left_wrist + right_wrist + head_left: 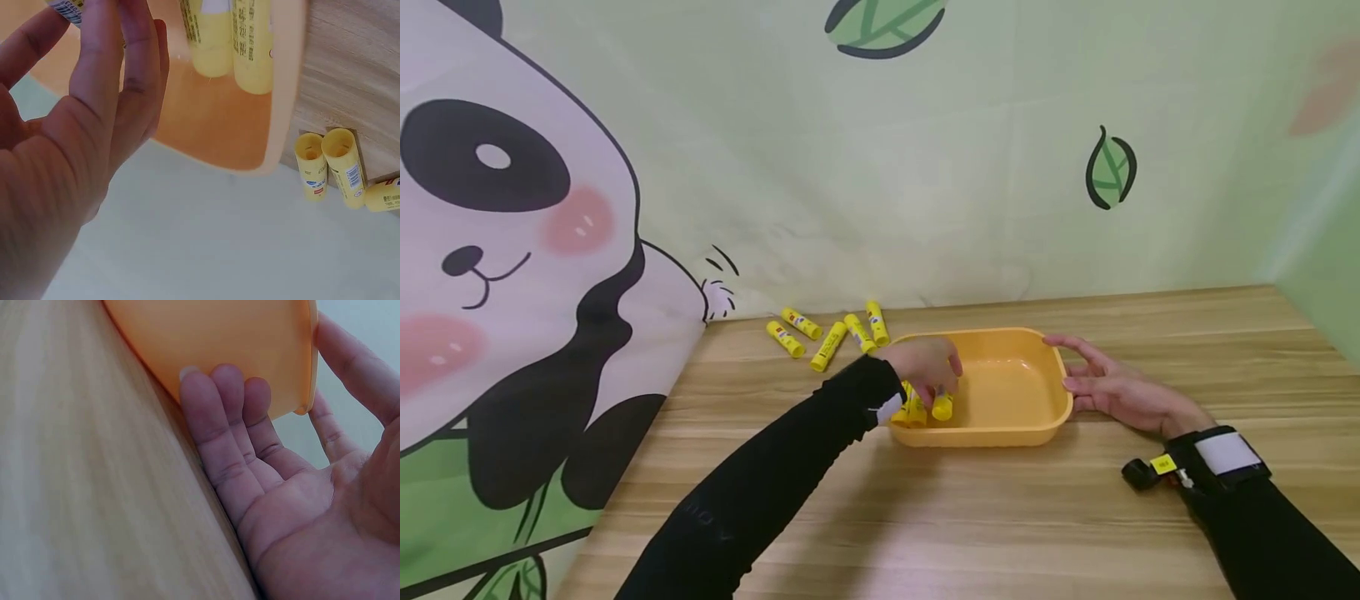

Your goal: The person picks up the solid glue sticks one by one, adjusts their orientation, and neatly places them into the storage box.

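My left hand [923, 362] reaches over the left part of an orange-yellow plastic basin [988, 435]. It pinches a yellow glue stick [942, 408], and part of its printed label shows at the top of the left wrist view. Beside it in the basin, further glue sticks [253, 50] stand or lean side by side along the wall. My right hand [1116, 392] holds the basin's right end. Its thumb and index finger touch the rim, while three fingertips [203, 400] press against the outer wall.
Several yellow glue sticks [828, 347] lie scattered on the wooden table [1000, 517] behind and left of the basin. A backdrop [970, 208] with a panda and leaves rises at the table's back edge.
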### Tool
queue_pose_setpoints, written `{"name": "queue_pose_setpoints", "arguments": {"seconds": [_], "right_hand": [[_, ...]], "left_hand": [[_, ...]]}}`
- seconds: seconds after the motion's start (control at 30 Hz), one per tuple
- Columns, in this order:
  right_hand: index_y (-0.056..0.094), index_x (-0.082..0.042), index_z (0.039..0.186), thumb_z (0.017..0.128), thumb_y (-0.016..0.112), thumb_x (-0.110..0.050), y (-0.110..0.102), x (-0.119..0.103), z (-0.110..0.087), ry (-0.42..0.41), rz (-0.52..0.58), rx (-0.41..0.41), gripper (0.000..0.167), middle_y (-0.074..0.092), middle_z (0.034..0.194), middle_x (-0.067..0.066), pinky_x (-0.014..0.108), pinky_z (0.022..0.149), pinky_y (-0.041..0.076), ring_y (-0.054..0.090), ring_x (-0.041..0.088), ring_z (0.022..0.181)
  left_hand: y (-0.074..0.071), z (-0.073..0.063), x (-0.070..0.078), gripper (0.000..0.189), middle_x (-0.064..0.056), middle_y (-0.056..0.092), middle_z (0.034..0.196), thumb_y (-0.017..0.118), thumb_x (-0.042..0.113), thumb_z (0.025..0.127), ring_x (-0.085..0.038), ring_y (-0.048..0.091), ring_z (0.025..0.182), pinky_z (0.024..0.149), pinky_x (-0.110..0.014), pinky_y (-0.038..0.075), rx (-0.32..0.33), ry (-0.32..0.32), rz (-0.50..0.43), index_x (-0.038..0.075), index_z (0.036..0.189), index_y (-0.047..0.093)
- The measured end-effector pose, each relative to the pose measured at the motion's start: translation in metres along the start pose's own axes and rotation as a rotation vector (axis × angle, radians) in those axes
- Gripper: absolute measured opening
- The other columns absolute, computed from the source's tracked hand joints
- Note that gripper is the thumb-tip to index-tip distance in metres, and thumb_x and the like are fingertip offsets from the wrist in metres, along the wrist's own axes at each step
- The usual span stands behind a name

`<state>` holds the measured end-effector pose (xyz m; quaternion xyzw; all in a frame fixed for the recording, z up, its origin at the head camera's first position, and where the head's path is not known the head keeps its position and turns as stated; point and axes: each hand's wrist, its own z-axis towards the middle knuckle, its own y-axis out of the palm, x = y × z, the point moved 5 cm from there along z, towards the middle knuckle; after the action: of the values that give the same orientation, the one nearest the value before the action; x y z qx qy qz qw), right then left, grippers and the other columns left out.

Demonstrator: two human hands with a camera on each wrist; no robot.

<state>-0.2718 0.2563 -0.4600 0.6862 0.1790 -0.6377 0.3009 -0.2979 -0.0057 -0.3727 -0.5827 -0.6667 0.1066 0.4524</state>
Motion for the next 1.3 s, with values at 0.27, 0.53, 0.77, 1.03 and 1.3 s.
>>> {"name": "queue_pose_setpoints", "arguments": {"seconds": [0.27, 0.53, 0.77, 1.03, 1.3], "right_hand": [[0.028, -0.025, 0.16, 0.108, 0.047, 0.0, -0.0008, -0.0008, 0.0004, -0.008, -0.004, -0.012, 0.061, 0.055, 0.144, 0.017, 0.04, 0.1, 0.056, 0.066, 0.027, 0.121], [0.028, -0.025, 0.16, 0.108, 0.048, 0.001, -0.0013, -0.0002, 0.0022, -0.003, -0.003, -0.002, 0.061, 0.055, 0.144, 0.017, 0.04, 0.099, 0.056, 0.066, 0.028, 0.121], [0.029, -0.026, 0.159, 0.107, 0.048, 0.001, -0.0004, 0.001, 0.0027, -0.008, 0.011, -0.011, 0.062, 0.055, 0.143, 0.018, 0.042, 0.1, 0.056, 0.066, 0.029, 0.121], [0.029, -0.026, 0.16, 0.108, 0.048, 0.001, -0.0013, 0.0021, 0.0021, -0.006, 0.003, -0.008, 0.062, 0.053, 0.144, 0.019, 0.042, 0.1, 0.056, 0.066, 0.029, 0.122], [0.028, -0.025, 0.16, 0.108, 0.047, 0.001, -0.0018, 0.0017, -0.0001, -0.009, -0.001, -0.006, 0.062, 0.053, 0.144, 0.019, 0.042, 0.099, 0.056, 0.066, 0.029, 0.121]], "left_hand": [[0.0039, 0.0064, 0.0077, 0.021, -0.01, 0.063, 0.1, 0.072, 0.011, 0.097, -0.021, 0.068, 0.071, 0.06, -0.024, 0.058, 0.039, -0.065, 0.198, 0.004, 0.115, 0.064], [0.004, 0.0052, 0.009, 0.019, -0.012, 0.063, 0.097, 0.072, 0.012, 0.096, -0.017, 0.06, 0.062, 0.053, -0.022, 0.049, 0.06, -0.102, 0.294, 0.002, 0.11, 0.065], [0.0063, 0.001, 0.0097, 0.018, -0.01, 0.061, 0.096, 0.074, 0.014, 0.093, -0.021, 0.056, 0.076, 0.062, -0.03, 0.043, 0.11, -0.085, 0.469, 0.006, 0.107, 0.066], [0.0108, 0.0046, 0.0061, 0.023, -0.009, 0.061, 0.097, 0.078, 0.02, 0.093, -0.021, 0.057, 0.081, 0.068, -0.033, 0.045, 0.125, -0.104, 0.508, 0.009, 0.11, 0.067], [0.0104, 0.005, 0.008, 0.015, -0.006, 0.061, 0.094, 0.076, 0.017, 0.094, -0.021, 0.057, 0.085, 0.069, -0.031, 0.044, 0.09, -0.031, 0.52, 0.011, 0.103, 0.066]]}}
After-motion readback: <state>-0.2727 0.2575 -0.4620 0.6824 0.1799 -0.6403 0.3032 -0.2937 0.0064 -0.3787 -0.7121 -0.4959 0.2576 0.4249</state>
